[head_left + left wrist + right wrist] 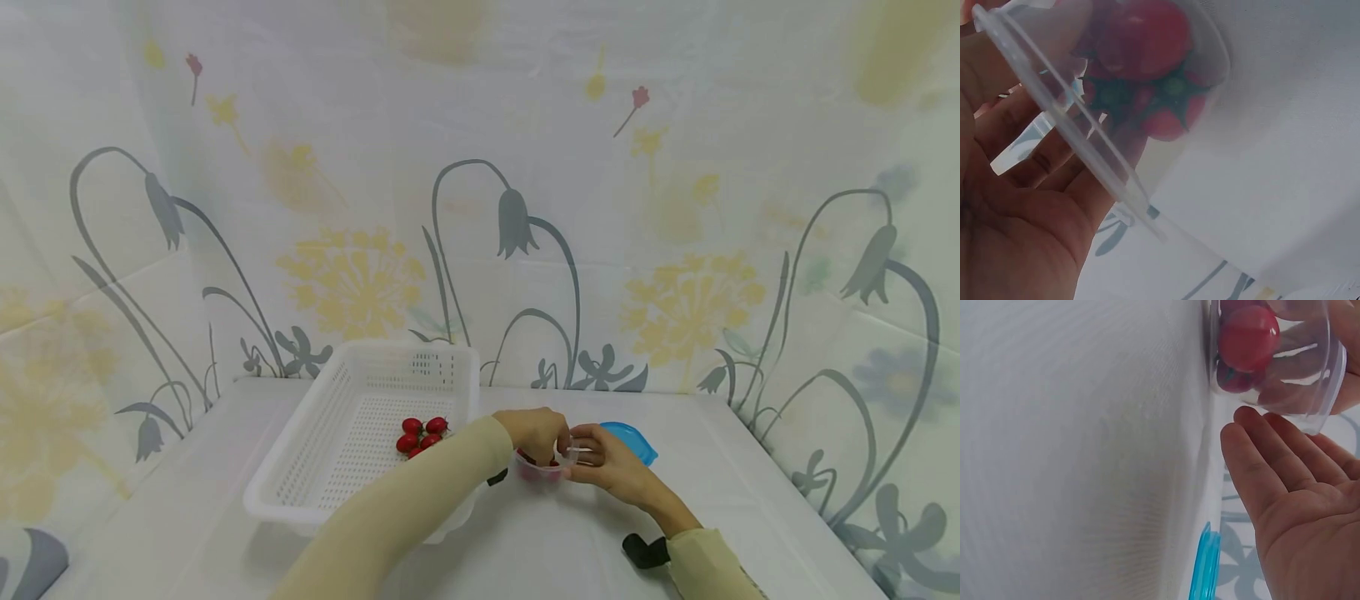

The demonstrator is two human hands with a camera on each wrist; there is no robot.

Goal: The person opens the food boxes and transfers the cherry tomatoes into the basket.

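Observation:
A clear plastic tub (542, 473) stands on the white table with red cherry tomatoes (1249, 340) in it, green calyxes showing through its wall. From above, my left hand (534, 430) reaches over the rim, its fingers down inside among the fruit. I cannot tell whether those fingers grip a tomato. My right hand (613, 467) is at the tub's right side, fingers extended and fingertips right by the wall. In the right wrist view its palm faces the tub with nothing in it.
Left of the tub stands a white perforated basket (291, 467) with several cherry tomatoes (408, 442) in it, partly hidden by my left sleeve. A blue lid (634, 443) lies behind my right hand. Flower-patterned cloth (480, 275) hangs along the table's back.

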